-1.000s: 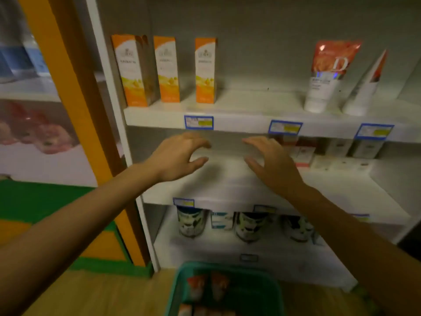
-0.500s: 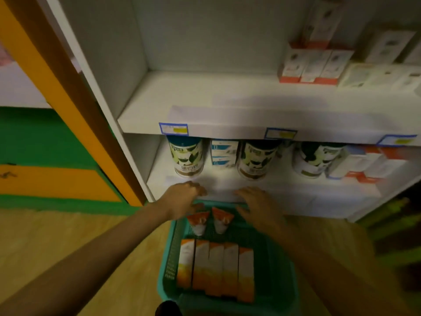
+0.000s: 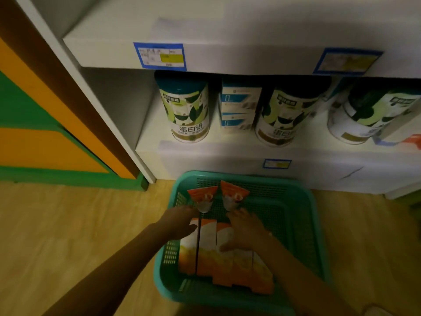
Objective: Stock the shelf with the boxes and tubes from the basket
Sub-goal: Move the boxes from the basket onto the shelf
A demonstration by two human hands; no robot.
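A teal plastic basket (image 3: 303, 224) sits on the floor in front of the shelf unit. Inside lie several orange-and-white boxes (image 3: 206, 254) side by side and two orange-topped tubes, the left tube (image 3: 202, 197) and the right tube (image 3: 233, 195), at the far end. My left hand (image 3: 180, 221) rests over the leftmost box, just below the left tube, fingers loosely spread. My right hand (image 3: 245, 229) lies on the boxes near the right tube's cap. Neither hand visibly grips anything.
The white lowest shelf (image 3: 150, 142) holds green-and-white cans (image 3: 189, 110) and small blue-white boxes (image 3: 239, 106). Blue price labels (image 3: 160, 56) mark the shelf edge above. An orange and green wall panel (image 3: 45, 144) stands left. Wood floor (image 3: 79, 236) surrounds the basket.
My view dropped from the upper shelves to the basket. Both hands came down from the middle shelf into the basket and now rest on the boxes.
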